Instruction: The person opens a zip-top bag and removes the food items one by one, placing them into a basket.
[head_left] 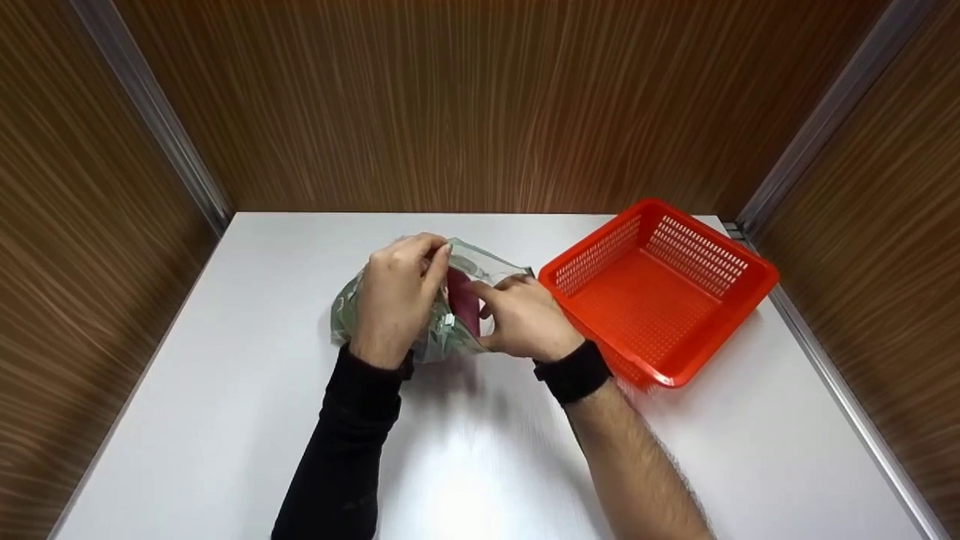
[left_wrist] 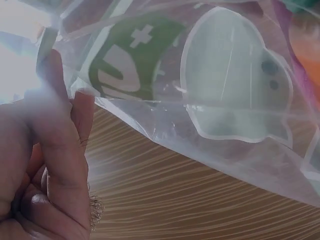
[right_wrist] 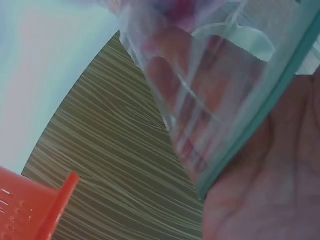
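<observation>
A clear plastic zip bag point(head_left: 457, 300) with green print lies near the middle of the white table point(head_left: 225, 420), and something dark red shows inside it. My left hand point(head_left: 397, 292) pinches the bag's top edge. My right hand point(head_left: 521, 315) grips the bag's other side, fingers seen through the film. In the left wrist view the bag point(left_wrist: 210, 90) fills the frame, its film held by my left hand point(left_wrist: 55, 150). The right wrist view looks through the bag point(right_wrist: 210, 85) at the fingers point(right_wrist: 200, 100) of my right hand behind its teal-edged rim.
An empty orange plastic basket point(head_left: 739, 300) with perforated walls stands right of the bag, close to my right wrist; its corner point(right_wrist: 30, 210) shows in the right wrist view. Wood-grain walls enclose the table on three sides.
</observation>
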